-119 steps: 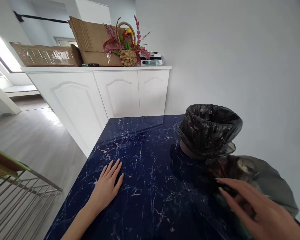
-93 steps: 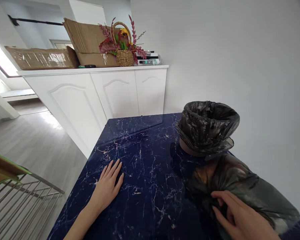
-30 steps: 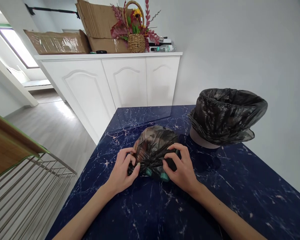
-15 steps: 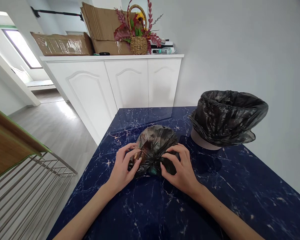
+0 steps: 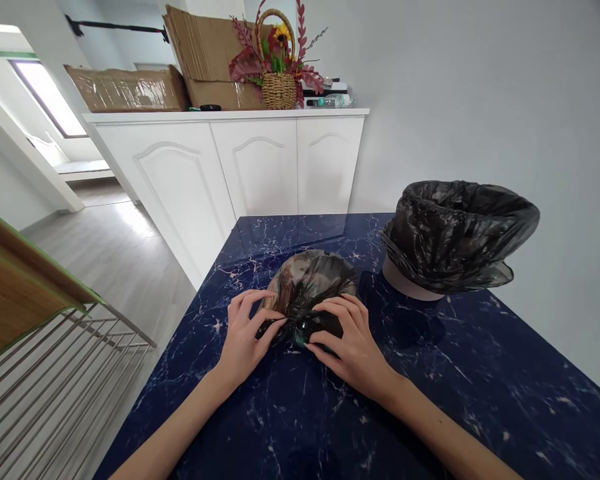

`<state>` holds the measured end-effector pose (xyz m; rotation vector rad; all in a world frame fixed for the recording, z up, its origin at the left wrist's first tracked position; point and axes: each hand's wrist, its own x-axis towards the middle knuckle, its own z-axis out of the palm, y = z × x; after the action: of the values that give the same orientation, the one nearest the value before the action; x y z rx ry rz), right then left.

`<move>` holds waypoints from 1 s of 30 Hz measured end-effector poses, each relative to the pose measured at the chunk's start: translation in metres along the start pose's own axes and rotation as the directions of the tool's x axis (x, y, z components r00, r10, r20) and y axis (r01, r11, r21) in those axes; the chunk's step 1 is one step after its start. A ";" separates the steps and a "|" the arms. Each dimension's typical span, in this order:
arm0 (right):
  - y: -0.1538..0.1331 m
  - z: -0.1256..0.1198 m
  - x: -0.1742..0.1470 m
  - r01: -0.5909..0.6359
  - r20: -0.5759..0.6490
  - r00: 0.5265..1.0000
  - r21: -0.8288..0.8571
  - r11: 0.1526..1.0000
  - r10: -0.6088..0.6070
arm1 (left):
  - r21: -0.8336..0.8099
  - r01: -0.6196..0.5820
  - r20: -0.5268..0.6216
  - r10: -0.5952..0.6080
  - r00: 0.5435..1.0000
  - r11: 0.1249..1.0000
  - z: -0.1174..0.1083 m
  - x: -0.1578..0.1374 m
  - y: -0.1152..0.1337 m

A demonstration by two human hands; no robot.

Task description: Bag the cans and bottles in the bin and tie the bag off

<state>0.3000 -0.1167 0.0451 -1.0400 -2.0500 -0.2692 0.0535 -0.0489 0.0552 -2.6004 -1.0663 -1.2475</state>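
A filled black plastic garbage bag lies on the blue marbled table, its gathered top turned toward me. Something pale and brownish shows dimly through the thin plastic. On its left side, my left hand has thumb and index fingertip closed on the gathered plastic, the other fingers curved over the bag. From the right, my right hand pinches the plastic near the gathered part, with its remaining fingers resting on the bag. A small greenish patch shows between the hands.
To the right stands a pale trash bin lined with a black bag folded over its rim. A metal rack is at the left. Behind the table, a white cabinet bears cardboard boxes and a flower basket.
My right hand has moved left and inward over the bag, with its fingers closer to the gathered plastic. My left hand has shifted only slightly. The gathered part sits a little further left.
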 end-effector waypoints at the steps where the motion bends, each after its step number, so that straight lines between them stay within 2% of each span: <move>1: 0.000 0.000 0.000 -0.001 -0.006 1.000 0.001 1.000 0.001 | -0.013 0.013 -0.016 -0.013 1.000 1.000 0.000 0.001 0.000; 6: 0.001 0.000 0.000 -0.007 -0.030 1.000 0.002 1.000 0.007 | -0.074 0.102 -0.112 -0.110 0.988 0.992 -0.004 0.003 -0.001; 10: -0.002 0.001 0.000 0.008 -0.059 0.998 0.015 1.000 -0.007 | -0.162 0.294 -0.176 -0.320 0.931 0.942 -0.004 0.005 -0.013; 12: -0.003 0.001 -0.001 0.026 -0.050 0.998 0.020 0.999 -0.025 | -0.293 0.424 -0.176 -0.485 0.857 0.857 -0.003 0.005 -0.024; 14: -0.004 0.001 -0.002 0.042 -0.024 0.999 0.034 0.999 -0.042 | -0.425 0.534 -0.147 -0.638 0.756 0.731 -0.001 0.004 -0.035; 16: -0.005 0.000 -0.001 0.062 0.011 0.998 0.084 0.995 -0.063 | -0.507 0.599 -0.111 -0.736 0.668 0.620 0.001 0.003 -0.047; 19: -0.008 -0.001 0.000 0.079 0.070 0.993 0.209 0.975 -0.096 | -0.562 0.635 -0.063 -0.793 0.606 0.530 0.002 -0.001 -0.060; 23: -0.016 -0.001 0.000 0.072 0.129 0.984 0.325 0.943 -0.120 | -0.608 0.641 -0.029 -0.820 0.571 0.468 -0.001 -0.004 -0.068; 30: -0.034 0.004 -0.006 0.086 0.195 0.963 0.434 0.897 -0.186 | -0.622 0.616 -0.065 -0.816 0.574 0.483 0.001 -0.004 -0.070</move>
<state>0.2739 -0.1400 0.0439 -0.6815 -2.2593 0.2353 0.0098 0.0027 0.0362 -2.0020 -2.1260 -2.4133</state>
